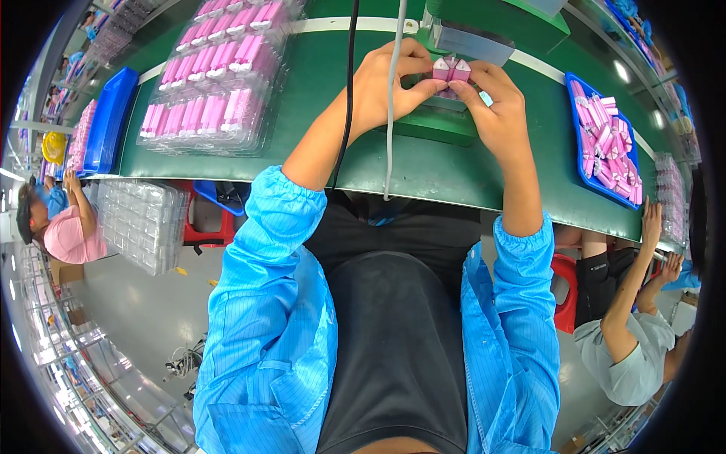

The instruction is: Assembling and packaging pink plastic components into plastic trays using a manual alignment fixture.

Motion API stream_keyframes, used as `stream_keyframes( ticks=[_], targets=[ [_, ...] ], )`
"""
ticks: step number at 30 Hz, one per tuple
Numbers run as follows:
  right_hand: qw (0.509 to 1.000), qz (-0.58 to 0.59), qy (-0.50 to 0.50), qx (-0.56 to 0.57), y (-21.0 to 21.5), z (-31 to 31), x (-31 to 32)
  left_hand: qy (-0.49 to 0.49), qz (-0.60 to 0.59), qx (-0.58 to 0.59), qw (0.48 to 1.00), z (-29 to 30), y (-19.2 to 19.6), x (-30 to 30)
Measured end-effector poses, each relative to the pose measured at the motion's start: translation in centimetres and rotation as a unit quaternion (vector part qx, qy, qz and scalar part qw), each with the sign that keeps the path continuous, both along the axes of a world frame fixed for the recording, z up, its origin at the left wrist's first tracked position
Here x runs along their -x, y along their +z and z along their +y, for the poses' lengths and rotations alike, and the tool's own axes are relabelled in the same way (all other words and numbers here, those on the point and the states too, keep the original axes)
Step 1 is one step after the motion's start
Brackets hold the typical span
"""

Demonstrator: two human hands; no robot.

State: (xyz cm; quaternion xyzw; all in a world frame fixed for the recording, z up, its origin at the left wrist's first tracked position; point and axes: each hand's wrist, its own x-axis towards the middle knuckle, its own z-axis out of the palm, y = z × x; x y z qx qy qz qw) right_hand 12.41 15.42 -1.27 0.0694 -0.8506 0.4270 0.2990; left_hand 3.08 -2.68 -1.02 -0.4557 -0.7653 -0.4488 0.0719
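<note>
Between my two hands is a small pink-and-white plastic part [451,70], its exact kind unclear. My left hand [382,85] pinches its left side with thumb and forefinger. On its right side, the thumb and fingers of my right hand [495,106] close on it. The part is held over a green fixture [439,125] on the green bench, near a clear panel [473,45]. My fingers partly cover the part and the fixture's top.
Clear trays [257,113] of pink-and-white parts stand at left, beside a blue bin [110,121]. Another blue bin [581,144] at right holds loose pink parts. A black cable [349,91] and a grey cable [391,113] hang before me. Co-workers sit on both sides.
</note>
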Motion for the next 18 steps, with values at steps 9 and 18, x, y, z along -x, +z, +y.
stream_keyframes(
  ticks=[9, 18],
  targets=[
    [0.999, 0.029, -0.015, -0.002, -1.3, 0.3, 0.2, -0.009, -0.03, -0.037, 0.999, 0.4, -1.0, -0.1],
    [0.999, 0.028, -0.015, 0.001, -1.8, 0.1, 0.0, 0.001, -0.054, -0.039, 0.998, 0.3, -1.2, -0.4]
  ],
)
